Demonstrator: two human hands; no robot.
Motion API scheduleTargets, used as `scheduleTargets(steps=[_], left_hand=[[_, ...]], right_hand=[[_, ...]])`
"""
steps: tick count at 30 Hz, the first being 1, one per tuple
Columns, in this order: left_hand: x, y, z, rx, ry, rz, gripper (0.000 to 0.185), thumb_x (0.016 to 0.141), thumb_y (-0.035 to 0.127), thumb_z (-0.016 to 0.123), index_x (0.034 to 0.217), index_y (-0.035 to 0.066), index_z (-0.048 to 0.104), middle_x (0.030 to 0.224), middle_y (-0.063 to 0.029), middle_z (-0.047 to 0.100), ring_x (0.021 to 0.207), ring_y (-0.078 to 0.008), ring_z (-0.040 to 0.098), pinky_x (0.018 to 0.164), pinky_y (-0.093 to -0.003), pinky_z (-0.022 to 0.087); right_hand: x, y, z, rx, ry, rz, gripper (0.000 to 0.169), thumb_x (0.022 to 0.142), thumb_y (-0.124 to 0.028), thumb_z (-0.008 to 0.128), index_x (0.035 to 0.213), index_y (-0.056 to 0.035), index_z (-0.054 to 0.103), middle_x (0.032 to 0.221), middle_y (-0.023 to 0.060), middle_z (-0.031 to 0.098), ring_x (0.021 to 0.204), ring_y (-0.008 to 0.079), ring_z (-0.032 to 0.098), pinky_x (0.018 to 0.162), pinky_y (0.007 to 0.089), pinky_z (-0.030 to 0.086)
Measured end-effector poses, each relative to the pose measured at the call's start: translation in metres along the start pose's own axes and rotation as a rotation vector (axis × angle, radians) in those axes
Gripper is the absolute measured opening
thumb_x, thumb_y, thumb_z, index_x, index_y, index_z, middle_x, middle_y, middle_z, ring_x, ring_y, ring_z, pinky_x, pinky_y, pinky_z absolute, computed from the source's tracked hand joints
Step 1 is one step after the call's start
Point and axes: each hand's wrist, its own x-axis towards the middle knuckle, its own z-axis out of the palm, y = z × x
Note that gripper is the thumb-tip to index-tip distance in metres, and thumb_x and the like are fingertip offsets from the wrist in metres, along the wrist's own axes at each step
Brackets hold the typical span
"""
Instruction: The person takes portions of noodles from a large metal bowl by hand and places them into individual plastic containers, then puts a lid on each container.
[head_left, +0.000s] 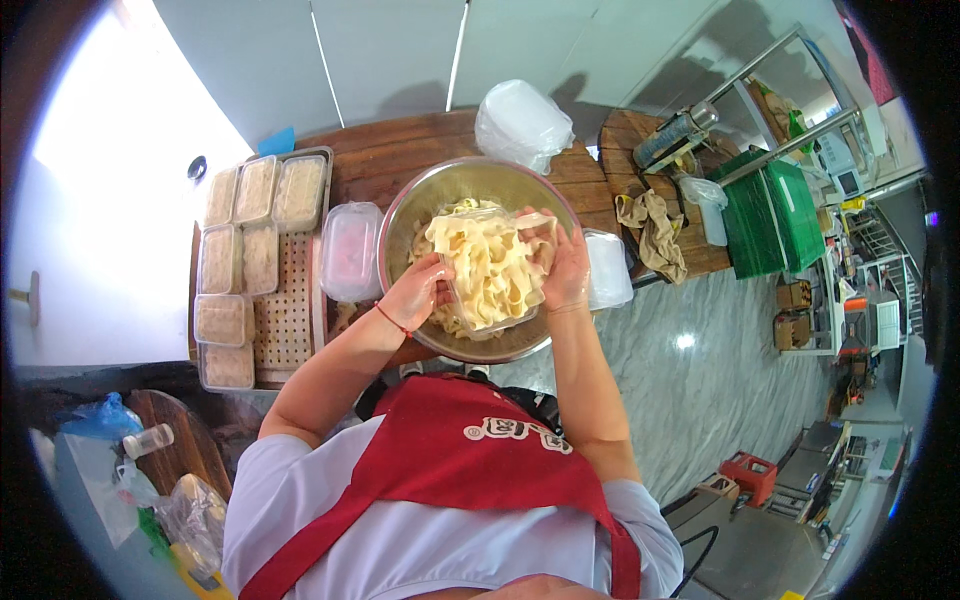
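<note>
A clear plastic container (501, 328), heaped with wide, pale flat noodles (491, 262), is held tilted over a large steel bowl (405, 202). My left hand (421, 291) grips the container's left side, with the thumb near its rim. At the right side, my right hand (566, 262) is palm up against the heap, and noodle strips lie across its fingers. More noodles show in the bowl, beneath and around the container. The container's underside is hidden.
Left of the bowl, filled lidded containers (255, 187) sit on a perforated metal tray (285, 322). Stacked clear lids or tubs (352, 251) flank the bowl, with more containers (606, 270) opposite. A plastic-wrapped stack (523, 124) stands behind. A thermos (675, 136), cloth (654, 232) and green crate (772, 217) are rightward.
</note>
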Motion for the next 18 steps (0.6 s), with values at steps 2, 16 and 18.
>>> scheduleTargets(steps=[2, 16, 18], left_hand=[[-0.001, 0.001, 0.004, -0.020, 0.017, -0.013, 0.027, 0.083, 0.009, 0.049, 0.109, 0.006, 0.049, 0.099, -0.0032, 0.057, 0.089, -0.0168, 0.058, 0.078, -0.0324, 0.047], [0.000, 0.009, 0.000, -0.071, -0.083, 0.017, 0.034, 0.086, 0.010, 0.046, 0.119, 0.008, 0.047, 0.108, -0.0031, 0.057, 0.092, -0.0145, 0.059, 0.082, -0.0291, 0.049], [0.004, 0.009, -0.001, -0.037, -0.106, -0.029, 0.036, 0.084, 0.009, 0.045, 0.120, 0.006, 0.046, 0.111, -0.0053, 0.056, 0.097, -0.0165, 0.058, 0.085, -0.0318, 0.048]], right_hand=[[-0.004, 0.001, 0.019, -0.147, 0.102, -0.176, 0.054, 0.091, -0.042, 0.043, 0.130, -0.0041, 0.037, 0.121, 0.0162, 0.050, 0.106, 0.0279, 0.051, 0.097, 0.0392, 0.039], [-0.076, 0.008, 0.056, -1.124, 0.064, -0.690, 0.053, 0.090, -0.032, 0.051, 0.127, 0.0051, 0.042, 0.129, 0.0181, 0.046, 0.117, 0.0299, 0.047, 0.101, 0.0428, 0.035], [-0.059, -0.002, 0.038, -0.624, 0.223, -0.300, 0.051, 0.093, -0.036, 0.045, 0.128, 0.0010, 0.042, 0.129, 0.0151, 0.048, 0.114, 0.0276, 0.050, 0.099, 0.0412, 0.038]])
